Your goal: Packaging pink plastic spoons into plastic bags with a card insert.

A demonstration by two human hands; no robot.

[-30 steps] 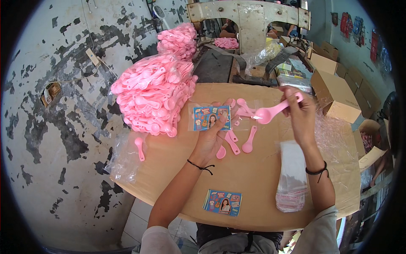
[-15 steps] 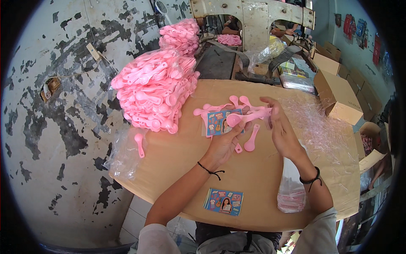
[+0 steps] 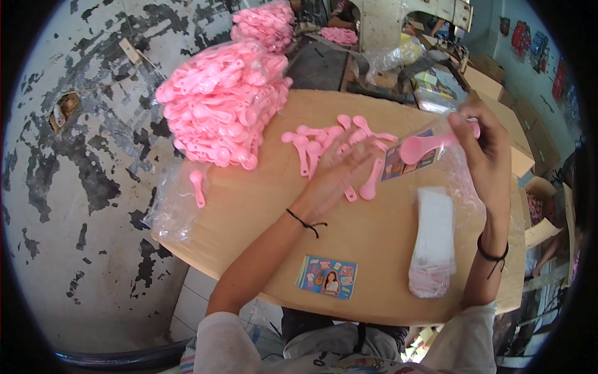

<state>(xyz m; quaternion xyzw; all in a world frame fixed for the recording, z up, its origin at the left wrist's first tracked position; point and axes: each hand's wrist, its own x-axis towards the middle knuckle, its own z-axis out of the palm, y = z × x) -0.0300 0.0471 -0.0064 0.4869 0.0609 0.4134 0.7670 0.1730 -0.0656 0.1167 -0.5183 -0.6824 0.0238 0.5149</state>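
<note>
A pink plastic spoon [image 3: 423,145] is pinched between the fingertips of the right hand [image 3: 489,156] and held above the right side of the cardboard worktop [image 3: 261,212], together with a printed card [image 3: 408,161] inside a clear sleeve. The left hand [image 3: 333,177] is spread flat, its fingers laid over the loose spoons [image 3: 336,140] scattered at the middle of the worktop; nothing is gripped by it. The spoon is judged light, stiff and smooth, best taken at the thin handle or the bowl edge; the sleeve is thin, soft and likely slippery, so its mouth is best held open at the rim. To the far left a large heap of bagged spoons [image 3: 221,103] is piled, with one stray spoon [image 3: 197,187] lying on plastic film beside it. A stack of clear sleeves [image 3: 433,240] lies near the right wrist, and a second card [image 3: 327,276] lies at the near edge. The loose spoons crowd the space beneath the left hand.
</note>
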